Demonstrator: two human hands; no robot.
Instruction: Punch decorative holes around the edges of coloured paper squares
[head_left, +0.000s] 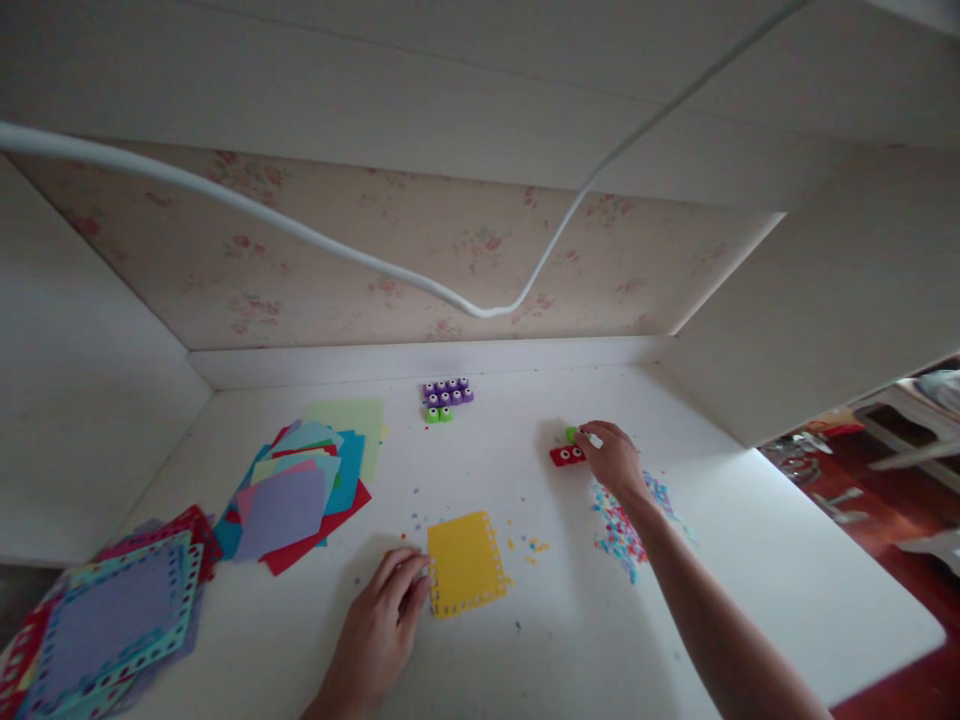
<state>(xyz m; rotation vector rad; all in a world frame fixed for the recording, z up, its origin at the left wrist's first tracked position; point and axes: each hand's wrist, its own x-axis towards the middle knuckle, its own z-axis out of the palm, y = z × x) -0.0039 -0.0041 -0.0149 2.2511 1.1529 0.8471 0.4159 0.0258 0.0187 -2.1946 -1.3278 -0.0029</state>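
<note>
By the left hand (381,622), one yellow sheet (466,562); beyond, eight purple pieces (448,391).

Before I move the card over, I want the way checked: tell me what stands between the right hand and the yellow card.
Nothing tall is visible between the right hand and the yellow card. The red pieces sit close beside its fingers, and small yellow scraps lie near the card's right edge.
</note>
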